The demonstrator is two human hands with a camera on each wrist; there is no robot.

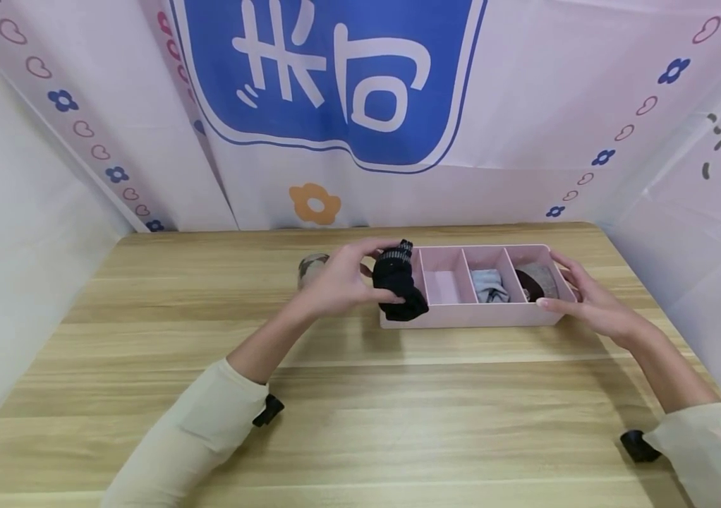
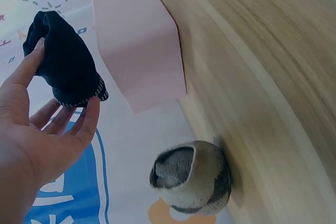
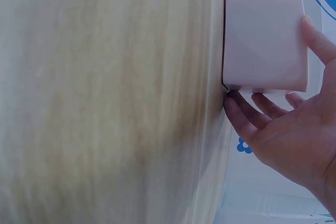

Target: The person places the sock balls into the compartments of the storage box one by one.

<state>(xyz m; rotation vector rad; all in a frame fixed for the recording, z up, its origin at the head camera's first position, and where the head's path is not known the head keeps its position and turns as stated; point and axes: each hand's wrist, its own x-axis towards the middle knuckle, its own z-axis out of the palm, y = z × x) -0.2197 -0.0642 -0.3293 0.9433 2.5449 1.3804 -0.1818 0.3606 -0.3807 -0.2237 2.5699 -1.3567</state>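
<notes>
My left hand [image 1: 343, 281] pinches a folded black sock [image 1: 394, 282] with a white-striped cuff between thumb and fingers. It holds the sock over the left end of a pink divided box [image 1: 462, 316], hiding most of that end compartment. At the box's right end my right hand [image 1: 595, 305] grips the wall, thumb at the front rim and fingers along the end face. A folded light grey sock [image 1: 489, 286] lies in one compartment. In the rightmost one is a grey and dark brown sock [image 1: 540, 279].
A rolled beige and grey patterned sock [image 2: 202, 179] stands on the wooden table [image 1: 335, 423] left of the box, partly behind my left hand in the head view. A printed white cloth [image 1: 513, 141] hangs along the table's back edge, with cloth at both sides.
</notes>
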